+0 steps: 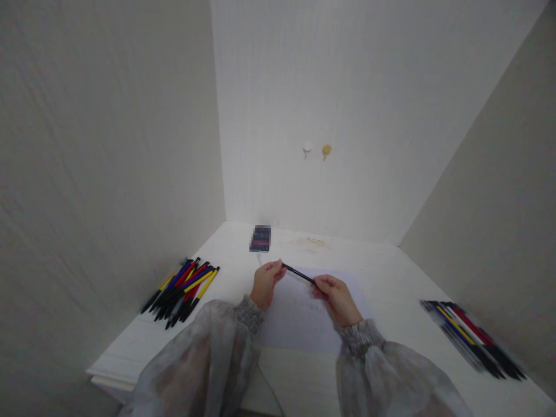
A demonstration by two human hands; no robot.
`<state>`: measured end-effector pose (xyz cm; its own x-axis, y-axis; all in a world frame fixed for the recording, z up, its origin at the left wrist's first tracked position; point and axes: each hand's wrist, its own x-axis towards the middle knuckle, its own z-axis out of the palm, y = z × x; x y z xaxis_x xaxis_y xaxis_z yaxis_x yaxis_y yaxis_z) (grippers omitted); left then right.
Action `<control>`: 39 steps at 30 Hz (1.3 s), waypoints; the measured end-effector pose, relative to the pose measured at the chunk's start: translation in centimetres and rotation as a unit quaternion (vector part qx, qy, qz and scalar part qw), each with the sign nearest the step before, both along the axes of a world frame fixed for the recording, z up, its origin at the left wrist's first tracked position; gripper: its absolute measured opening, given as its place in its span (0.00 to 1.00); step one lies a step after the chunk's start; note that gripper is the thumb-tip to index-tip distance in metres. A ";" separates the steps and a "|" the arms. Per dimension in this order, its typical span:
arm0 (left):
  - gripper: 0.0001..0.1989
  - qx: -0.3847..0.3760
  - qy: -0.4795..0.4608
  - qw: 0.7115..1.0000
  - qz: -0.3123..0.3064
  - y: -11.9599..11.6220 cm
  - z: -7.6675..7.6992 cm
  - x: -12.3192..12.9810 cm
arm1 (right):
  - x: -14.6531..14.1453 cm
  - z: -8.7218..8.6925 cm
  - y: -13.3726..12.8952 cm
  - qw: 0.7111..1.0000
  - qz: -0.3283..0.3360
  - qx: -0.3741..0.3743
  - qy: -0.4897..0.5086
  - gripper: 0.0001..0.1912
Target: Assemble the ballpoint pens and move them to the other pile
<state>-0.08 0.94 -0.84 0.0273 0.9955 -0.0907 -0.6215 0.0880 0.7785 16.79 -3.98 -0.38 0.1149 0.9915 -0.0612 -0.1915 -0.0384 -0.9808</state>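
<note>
A slim black pen (299, 273) is stretched between my two hands above a sheet of paper (295, 330) on the white table. My left hand (266, 282) pinches its upper left end between thumb and fingertips. At the lower right end, my right hand (337, 296) grips it, thumb on top, and that end is hidden in the fingers. Faint marks show on the paper under my hands. Loose grey translucent sleeves with gathered cuffs cover both forearms.
To the left lies a loose pile of coloured pens (186, 292); a neater row of pens (471, 336) lies at the right. A dark pixelated device (260, 238) with a cable stands at the back. Walls enclose the table (234, 255). Two small hooks (326, 150) hang on the back wall.
</note>
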 end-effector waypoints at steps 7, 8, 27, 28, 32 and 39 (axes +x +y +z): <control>0.09 0.005 -0.002 1.000 0.000 -0.1 0.0 -0.1 | 0.3 -0.3 0.0 0.995 0.041 -0.060 0.072 0.14; 0.09 0.004 -0.001 1.000 0.000 -0.1 0.1 -0.1 | 0.3 -0.3 0.1 0.995 0.043 -0.073 0.062 0.13; 0.10 0.020 0.000 1.000 0.006 0.3 -0.1 -0.2 | 0.3 -0.5 0.4 0.995 0.013 -0.012 0.102 0.11; 0.10 0.021 -0.001 1.000 0.005 0.3 -0.1 -0.2 | 0.2 -0.5 0.3 0.993 0.038 -0.036 0.104 0.11; 0.10 0.017 0.001 1.000 0.008 0.3 -0.1 -0.2 | 0.3 -0.6 0.2 0.991 0.074 -0.093 0.068 0.10; 0.09 0.001 -0.004 0.999 0.048 0.6 0.1 -0.6 | 1.6 -0.8 1.1 0.996 -0.051 -0.035 0.065 0.07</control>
<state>-0.66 1.53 -0.78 -0.0681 0.9938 -0.0882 -0.6334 0.0252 0.7734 18.41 -2.88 -1.20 0.2017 0.9678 -0.1508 -0.3223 -0.0798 -0.9433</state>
